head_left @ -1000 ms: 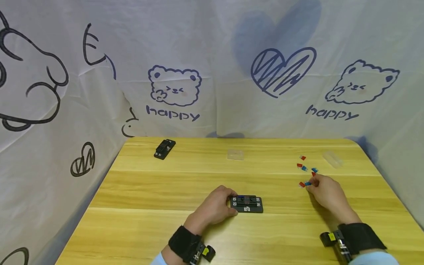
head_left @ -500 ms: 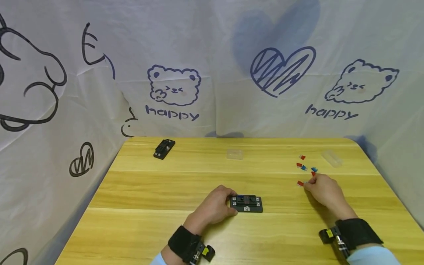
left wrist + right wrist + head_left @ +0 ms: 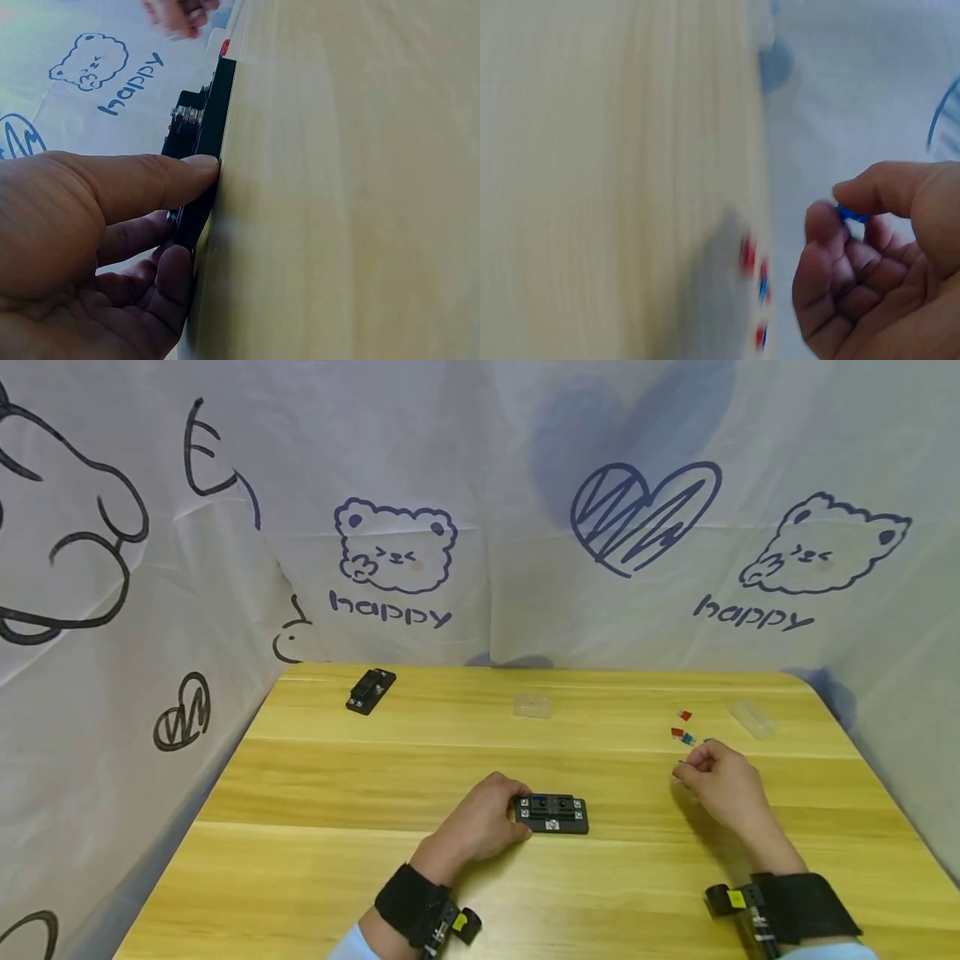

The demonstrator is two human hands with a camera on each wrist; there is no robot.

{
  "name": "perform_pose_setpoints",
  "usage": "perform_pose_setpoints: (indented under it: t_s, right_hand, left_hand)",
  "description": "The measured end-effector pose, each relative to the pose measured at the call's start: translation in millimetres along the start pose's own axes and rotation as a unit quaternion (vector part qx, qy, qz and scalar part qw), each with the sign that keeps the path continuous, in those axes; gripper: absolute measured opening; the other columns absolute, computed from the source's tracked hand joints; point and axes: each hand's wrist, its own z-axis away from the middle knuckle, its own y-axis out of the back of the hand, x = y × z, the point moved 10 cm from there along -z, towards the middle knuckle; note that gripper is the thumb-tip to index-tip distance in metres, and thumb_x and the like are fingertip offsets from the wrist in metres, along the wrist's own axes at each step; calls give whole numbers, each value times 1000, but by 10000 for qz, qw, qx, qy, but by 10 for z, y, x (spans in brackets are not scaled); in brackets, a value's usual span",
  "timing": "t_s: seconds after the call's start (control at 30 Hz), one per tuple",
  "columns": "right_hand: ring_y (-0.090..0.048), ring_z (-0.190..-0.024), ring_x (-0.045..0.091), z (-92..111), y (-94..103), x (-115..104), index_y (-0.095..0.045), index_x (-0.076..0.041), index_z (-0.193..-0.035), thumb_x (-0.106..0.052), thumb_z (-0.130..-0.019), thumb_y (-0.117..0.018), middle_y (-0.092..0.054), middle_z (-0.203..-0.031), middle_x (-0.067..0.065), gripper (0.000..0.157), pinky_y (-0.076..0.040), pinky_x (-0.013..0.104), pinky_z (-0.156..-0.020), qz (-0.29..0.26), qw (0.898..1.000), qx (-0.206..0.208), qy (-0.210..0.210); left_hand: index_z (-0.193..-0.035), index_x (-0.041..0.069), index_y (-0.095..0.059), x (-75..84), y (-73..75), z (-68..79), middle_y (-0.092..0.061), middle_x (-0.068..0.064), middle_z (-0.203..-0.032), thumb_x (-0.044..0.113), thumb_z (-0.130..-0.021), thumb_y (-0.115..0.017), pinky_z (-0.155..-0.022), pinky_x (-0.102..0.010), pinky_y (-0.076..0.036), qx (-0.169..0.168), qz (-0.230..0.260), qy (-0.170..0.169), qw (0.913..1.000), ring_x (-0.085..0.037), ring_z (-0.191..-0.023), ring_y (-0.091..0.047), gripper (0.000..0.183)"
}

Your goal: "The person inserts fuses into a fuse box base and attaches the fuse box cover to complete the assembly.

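A black fuse block [image 3: 555, 827] with metal screw terminals lies near the middle of the table. My left hand [image 3: 480, 818] holds its left end, the thumb [image 3: 172, 180] along the near edge and the other fingers curled at the far side. Over the right part of the table, my right hand [image 3: 729, 787] pinches a small blue blade fuse [image 3: 852, 215] between thumb and forefinger. In the right wrist view the fuse is mostly covered by the fingertips. Beyond that hand lie loose fuses, among them a red one [image 3: 677, 732] and a blue one [image 3: 687, 739].
A second black fuse block [image 3: 371, 692] lies at the back left. Two clear plastic covers rest toward the back, one in the middle [image 3: 532, 707] and one at the right [image 3: 753, 720]. White cloth [image 3: 525, 602] with drawings hangs behind the table.
My right hand has closed its fingertips on the blue fuse and lifted it from the table. My left hand keeps holding the fuse block; the head view has shifted slightly.
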Motion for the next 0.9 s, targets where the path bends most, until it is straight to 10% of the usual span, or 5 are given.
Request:
perform_pose_setpoints:
  t_s: [0.4,0.9]
  right_hand:
    - [-58,-70,17,83,-558,-886,-62,-13,-91,-13,-88,-68,-65,-82,3,7,-49,32,-61,-785,9933,-130,836]
    - [-59,-76,12,250,-925,-1318,-71,-15,-107,-16,-93,-64,-69,-93,0,15,-50,33,-65,-465,9851,-97,1651]
  left_hand:
    - [-123,9,-63,-30,42,-20,-58,-6,-113,23,-74,-81,-90,-37,-48,80,-19,8,10000,-16,-96,-53,54]
    - [-120,10,-64,-44,95,-34,-58,-7,-112,23,-74,-79,-90,-37,-47,-5,33,-44,10000,-17,-98,-54,50]
